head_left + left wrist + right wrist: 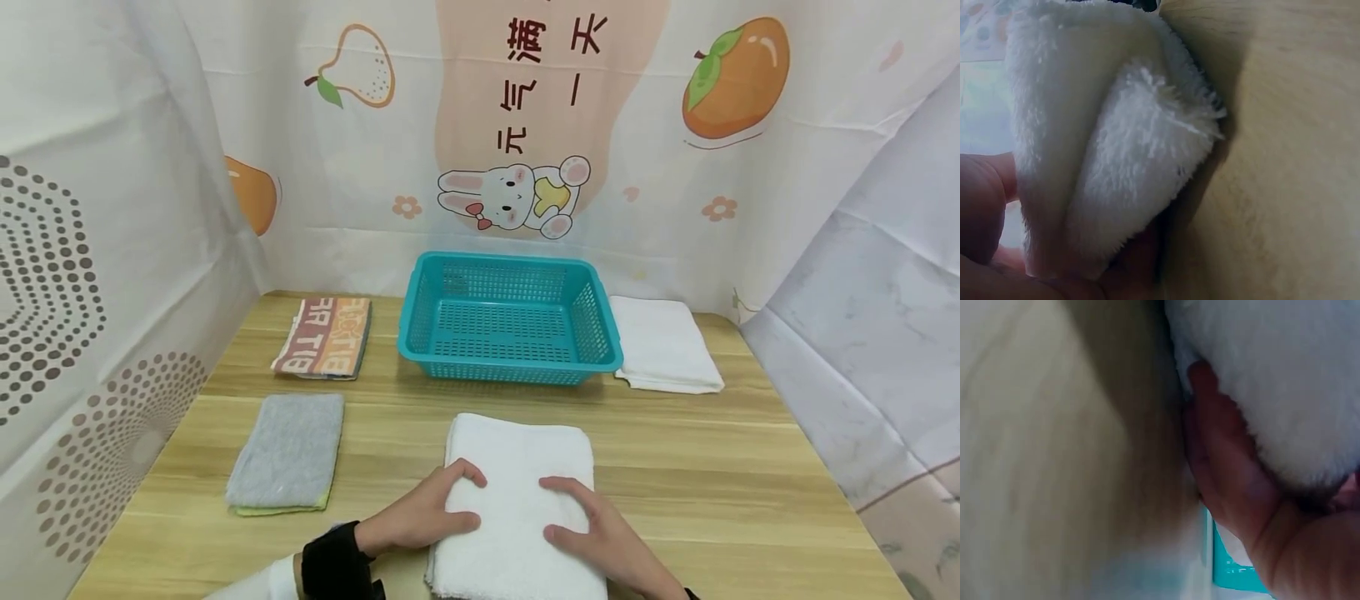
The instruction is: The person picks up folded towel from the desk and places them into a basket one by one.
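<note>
A folded white towel [521, 508] with a fluffy pile lies at the front of the table. My left hand [420, 512] grips its left side, thumb and index finger on top. On the opposite side my right hand [611, 542] holds it the same way. The left wrist view shows thick folded layers of the towel [1122, 162], with fingers along its lower edge. In the right wrist view, fingers [1229, 450] reach along and partly under the towel [1291, 381], close to the tabletop. Their tips are partly hidden by the pile.
A teal plastic basket [510, 367] stands behind the towel, with nothing in it. Another folded white cloth [663, 342] lies to its right. On the left are a patterned orange-and-red folded cloth [326, 337] and a grey folded cloth [288, 450]. Printed curtains [337, 183] enclose the table [712, 467].
</note>
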Tool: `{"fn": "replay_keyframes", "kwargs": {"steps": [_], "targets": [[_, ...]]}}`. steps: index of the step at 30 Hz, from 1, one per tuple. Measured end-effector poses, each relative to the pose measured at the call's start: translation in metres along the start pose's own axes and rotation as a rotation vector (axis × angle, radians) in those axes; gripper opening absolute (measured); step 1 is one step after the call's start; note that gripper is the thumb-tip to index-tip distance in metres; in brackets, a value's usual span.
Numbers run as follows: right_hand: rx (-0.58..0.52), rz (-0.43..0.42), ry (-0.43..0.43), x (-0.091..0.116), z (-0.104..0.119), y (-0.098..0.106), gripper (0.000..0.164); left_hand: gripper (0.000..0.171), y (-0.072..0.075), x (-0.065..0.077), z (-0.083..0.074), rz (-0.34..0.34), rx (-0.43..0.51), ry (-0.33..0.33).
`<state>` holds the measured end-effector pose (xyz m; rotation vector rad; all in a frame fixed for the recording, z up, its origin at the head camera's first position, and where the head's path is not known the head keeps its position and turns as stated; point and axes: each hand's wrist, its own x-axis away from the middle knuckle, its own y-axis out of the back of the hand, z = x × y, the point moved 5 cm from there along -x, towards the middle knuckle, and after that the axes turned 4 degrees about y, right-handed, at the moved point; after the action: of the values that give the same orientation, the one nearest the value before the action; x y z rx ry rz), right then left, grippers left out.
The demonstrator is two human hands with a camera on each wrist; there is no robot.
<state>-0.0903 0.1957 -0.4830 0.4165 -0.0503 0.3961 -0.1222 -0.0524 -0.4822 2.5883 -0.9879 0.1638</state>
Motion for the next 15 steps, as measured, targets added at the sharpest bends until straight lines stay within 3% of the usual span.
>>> {"fn": "replay_keyframes", "kwargs": {"steps": [8,15], "targets": [[0.050,-0.045,0.045,-0.002,0.006,0.002,0.053,0.032,0.002,0.006,-0.004,-0.019,0.065,0.026],[0.102,-0.081,-0.024,0.002,0.011,0.005,0.054,0.033,0.005,0.010,-0.008,-0.036,0.063,0.037]]}}
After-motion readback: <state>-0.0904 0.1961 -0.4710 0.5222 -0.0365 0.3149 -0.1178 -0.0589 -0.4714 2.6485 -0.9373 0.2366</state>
